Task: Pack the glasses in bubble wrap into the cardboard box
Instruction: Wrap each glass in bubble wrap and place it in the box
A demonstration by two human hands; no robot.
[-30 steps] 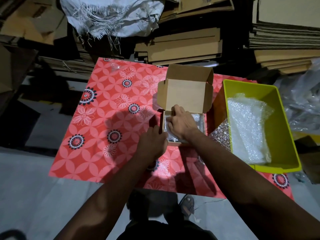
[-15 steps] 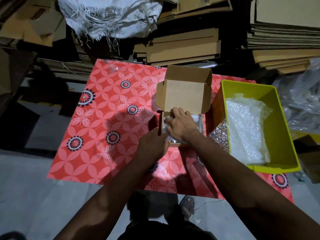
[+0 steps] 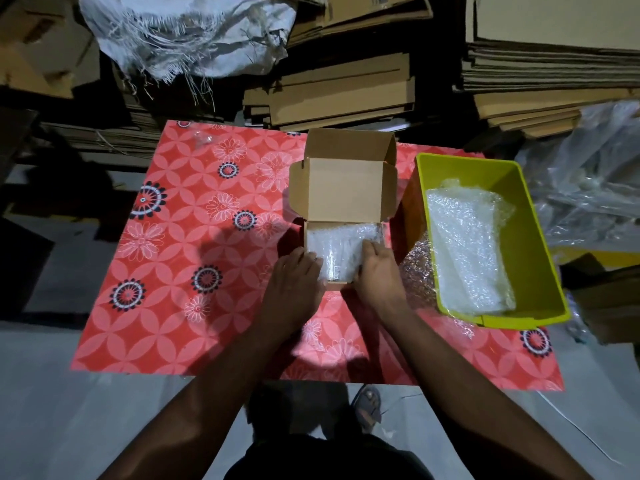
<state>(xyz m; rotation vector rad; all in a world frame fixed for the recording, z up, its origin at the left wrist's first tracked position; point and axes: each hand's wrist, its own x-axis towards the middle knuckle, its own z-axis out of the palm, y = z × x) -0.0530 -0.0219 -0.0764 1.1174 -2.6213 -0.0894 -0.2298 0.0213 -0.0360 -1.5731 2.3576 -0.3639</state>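
Observation:
A small cardboard box (image 3: 343,188) stands open in the middle of the red flowered table, its lid upright at the far side. A bundle of bubble-wrapped glasses (image 3: 341,240) lies inside and fills the box. My left hand (image 3: 294,285) is at the box's near left corner, fingers curled down over the bundle's left edge. At the near right corner, my right hand (image 3: 379,271) curls its fingers over the bundle and lays its thumb along the box's front wall. The glasses themselves are hidden by the wrap.
A yellow-green plastic bin (image 3: 533,244) with more bubble wrap (image 3: 471,247) stands to the right of the box. A loose piece of wrap (image 3: 417,271) lies between them. Stacks of flat cardboard (image 3: 343,88) and a white sack (image 3: 187,32) crowd the far side.
My right hand has slid from the middle of the bundle to its near right side. My left hand has moved from the box's outer corner onto the bundle's left edge.

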